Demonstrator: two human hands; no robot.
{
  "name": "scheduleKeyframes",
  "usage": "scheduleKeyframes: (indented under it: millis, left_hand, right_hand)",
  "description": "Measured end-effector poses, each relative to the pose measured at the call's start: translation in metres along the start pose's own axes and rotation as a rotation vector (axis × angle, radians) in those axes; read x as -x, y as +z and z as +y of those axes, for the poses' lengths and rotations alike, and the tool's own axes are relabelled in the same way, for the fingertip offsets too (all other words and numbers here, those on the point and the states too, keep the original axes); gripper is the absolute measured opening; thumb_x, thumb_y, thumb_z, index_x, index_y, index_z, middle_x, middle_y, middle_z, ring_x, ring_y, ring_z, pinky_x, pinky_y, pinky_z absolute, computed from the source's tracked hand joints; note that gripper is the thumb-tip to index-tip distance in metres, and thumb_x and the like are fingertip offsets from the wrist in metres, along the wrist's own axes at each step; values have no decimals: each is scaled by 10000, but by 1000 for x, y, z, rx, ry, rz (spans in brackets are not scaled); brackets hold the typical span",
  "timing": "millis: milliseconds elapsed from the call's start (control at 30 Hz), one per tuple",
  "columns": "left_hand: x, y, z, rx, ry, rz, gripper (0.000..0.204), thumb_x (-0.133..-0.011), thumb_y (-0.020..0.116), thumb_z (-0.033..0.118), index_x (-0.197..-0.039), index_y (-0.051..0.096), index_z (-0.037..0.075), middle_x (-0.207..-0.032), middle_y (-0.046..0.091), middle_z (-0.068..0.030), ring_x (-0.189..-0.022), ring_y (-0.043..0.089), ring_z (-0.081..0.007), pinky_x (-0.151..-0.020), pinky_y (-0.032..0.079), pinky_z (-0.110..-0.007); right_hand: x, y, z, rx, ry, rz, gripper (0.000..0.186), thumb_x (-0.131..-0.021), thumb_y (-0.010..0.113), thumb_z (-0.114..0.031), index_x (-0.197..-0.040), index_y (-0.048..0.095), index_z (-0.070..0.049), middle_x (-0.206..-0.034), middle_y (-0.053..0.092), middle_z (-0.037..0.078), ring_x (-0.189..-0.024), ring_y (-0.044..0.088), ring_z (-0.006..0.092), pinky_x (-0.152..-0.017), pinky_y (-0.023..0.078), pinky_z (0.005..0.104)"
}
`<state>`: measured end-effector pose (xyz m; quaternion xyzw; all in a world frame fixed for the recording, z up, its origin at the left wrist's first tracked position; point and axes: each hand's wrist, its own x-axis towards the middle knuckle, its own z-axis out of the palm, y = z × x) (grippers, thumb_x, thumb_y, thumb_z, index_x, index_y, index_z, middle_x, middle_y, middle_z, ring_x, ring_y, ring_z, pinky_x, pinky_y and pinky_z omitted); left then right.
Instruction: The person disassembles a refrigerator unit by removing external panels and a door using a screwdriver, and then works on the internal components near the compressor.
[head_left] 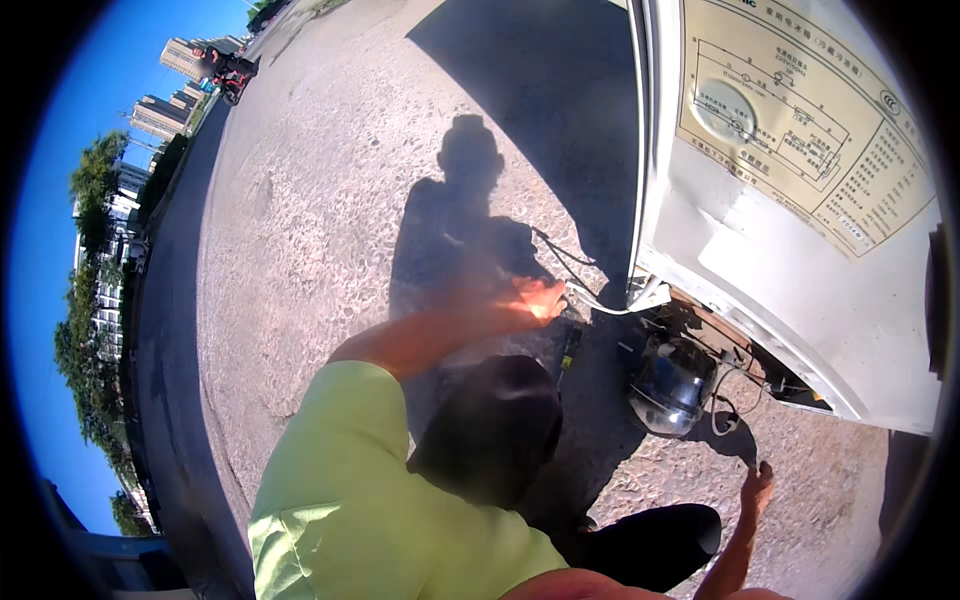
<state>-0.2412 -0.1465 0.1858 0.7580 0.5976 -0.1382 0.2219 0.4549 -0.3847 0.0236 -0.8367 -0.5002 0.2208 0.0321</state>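
My left hand [538,300] reaches forward over the ground, slightly blurred, its fingers closed around the end of a white cable [605,308]. That cable runs to the lower corner of a white refrigerator [700,235], whose back panel fills the upper right. Beneath it, in the open bottom compartment, sits a shiny black compressor [668,385] with thin tubes and wires [722,400] on its right. Close to the compressor, on the near right side, is my right hand [762,485], its fingers curled together. Whatever lies between them is too small to make out.
A beige sheet with a wiring diagram [800,110] covers part of the panel. Some dark item with yellow parts [568,355] lies on the rough concrete [290,250]. My dark-clad knees [490,430] are below. Far left, a person on a red scooter [230,75] is on the road.
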Motion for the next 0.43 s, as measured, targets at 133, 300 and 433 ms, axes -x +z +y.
scheduleKeyframes:
  millis: [133,300,433]
  left_hand:
    - [-15,-49,14,75,-25,20,355,-992,523,371,-1162,605,70,-935,697,-204,-991,677,-380,-972,470,-492]
    - [-28,-47,-34,279,28,-52,313,-1008,484,382,-1130,573,108,-878,681,-133,-966,664,-335,-989,430,-512]
    - [-41,-71,-59,298,109,46,293,-998,483,369,-1131,553,117,-867,673,-108,-956,673,-323,-958,466,-498]
  right_hand:
    - [26,-91,-245,-544,-320,-91,329,-926,628,-204,-1170,663,15,-1092,697,210,-1019,671,388,-924,515,461]
    - [10,-112,-409,-111,-886,101,292,-865,660,-148,-1128,667,-22,-1004,695,186,-940,652,385,-852,513,468]
    - [-12,-105,-478,23,-622,-334,396,-841,711,-209,-1222,688,-100,-1214,686,226,-1143,652,382,-1011,498,474]
